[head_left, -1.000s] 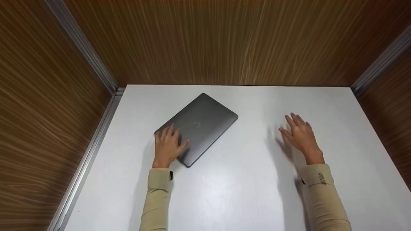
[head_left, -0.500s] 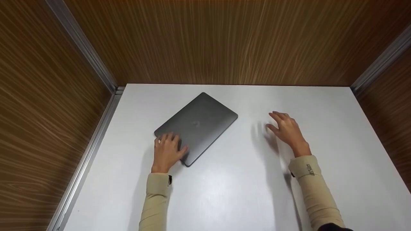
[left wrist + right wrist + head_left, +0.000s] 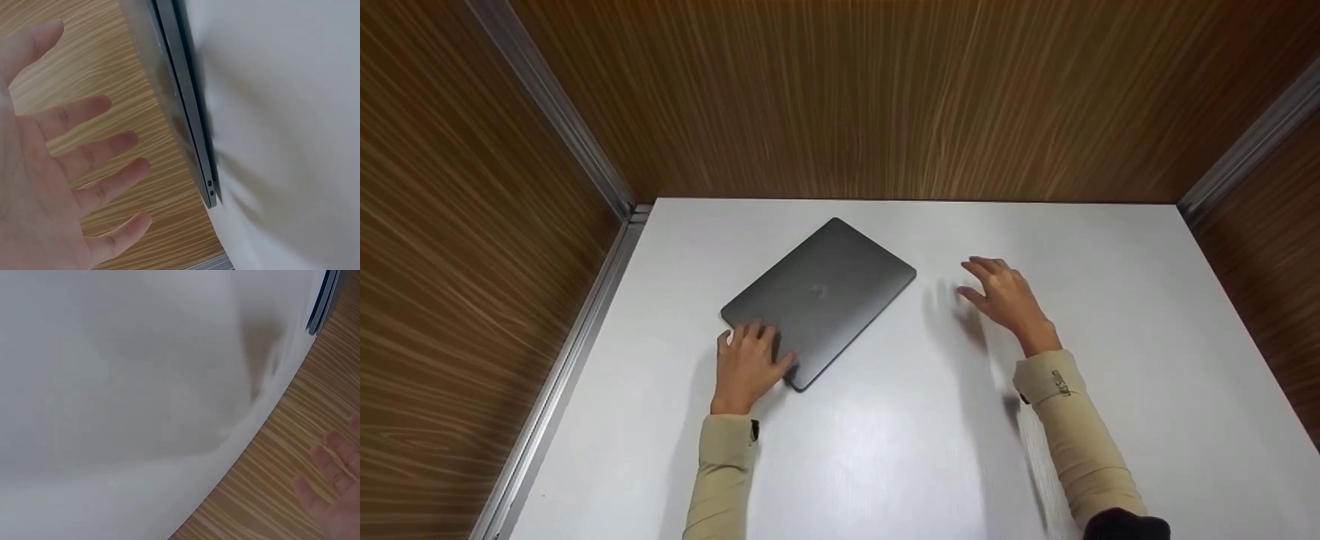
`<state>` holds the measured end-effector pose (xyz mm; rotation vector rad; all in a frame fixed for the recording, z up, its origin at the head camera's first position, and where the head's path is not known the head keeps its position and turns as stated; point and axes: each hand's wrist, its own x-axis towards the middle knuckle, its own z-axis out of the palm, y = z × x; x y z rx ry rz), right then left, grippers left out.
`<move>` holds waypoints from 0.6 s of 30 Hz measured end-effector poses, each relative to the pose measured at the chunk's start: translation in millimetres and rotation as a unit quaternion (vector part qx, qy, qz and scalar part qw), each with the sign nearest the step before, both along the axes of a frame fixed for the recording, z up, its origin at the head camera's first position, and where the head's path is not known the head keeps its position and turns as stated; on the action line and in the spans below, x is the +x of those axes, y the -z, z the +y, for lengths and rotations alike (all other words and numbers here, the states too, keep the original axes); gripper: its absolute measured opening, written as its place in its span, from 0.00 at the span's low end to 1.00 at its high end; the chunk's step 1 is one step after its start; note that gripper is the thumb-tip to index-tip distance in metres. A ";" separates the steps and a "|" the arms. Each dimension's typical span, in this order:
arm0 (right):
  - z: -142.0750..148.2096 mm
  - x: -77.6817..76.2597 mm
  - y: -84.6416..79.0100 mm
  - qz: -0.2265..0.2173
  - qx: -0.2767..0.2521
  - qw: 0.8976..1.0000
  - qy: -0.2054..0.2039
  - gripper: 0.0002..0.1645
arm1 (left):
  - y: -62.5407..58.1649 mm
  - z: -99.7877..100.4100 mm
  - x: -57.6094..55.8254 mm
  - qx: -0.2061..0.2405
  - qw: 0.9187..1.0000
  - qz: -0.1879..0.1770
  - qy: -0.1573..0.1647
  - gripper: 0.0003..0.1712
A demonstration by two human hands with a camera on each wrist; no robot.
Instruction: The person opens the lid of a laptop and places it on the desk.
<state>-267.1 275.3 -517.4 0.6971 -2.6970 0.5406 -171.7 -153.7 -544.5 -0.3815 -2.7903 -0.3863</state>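
A closed dark grey laptop (image 3: pixel 829 289) lies at a slant on the white table, left of centre in the head view. My left hand (image 3: pixel 746 371) hovers with spread fingers over its near left edge. In the left wrist view the laptop's thin side (image 3: pixel 185 95) shows two small ports near the corner, and the left hand (image 3: pixel 62 169) is apart from it, holding nothing. To the right of the laptop, my right hand (image 3: pixel 1006 300) hangs above the table with relaxed fingers. The right wrist view catches part of that right hand (image 3: pixel 337 484), with the laptop's corner (image 3: pixel 323 304) beyond.
The white table (image 3: pixel 870 465) is bounded by a wood-grain back panel (image 3: pixel 915 97) and similar side panels. A metal rail (image 3: pixel 570 360) runs along its left edge. A dark rounded thing (image 3: pixel 1126 525) overlaps the right sleeve at the bottom.
My right hand has moved left, toward the laptop. My left hand has drawn back slightly toward the near edge, its fingers a little more bent. The laptop has stayed in place.
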 end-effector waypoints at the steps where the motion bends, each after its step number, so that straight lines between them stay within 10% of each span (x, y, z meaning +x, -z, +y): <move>1: -1.9 -1.1 0.0 -0.003 0.002 1.000 -0.001 0.26 | 0.6 0.0 0.5 0.000 1.000 0.001 -0.001 0.30; 18: -27.2 -13.1 1.5 -0.042 -0.007 0.999 -0.007 0.26 | 4.3 1.6 14.4 -0.008 1.000 0.015 -0.016 0.34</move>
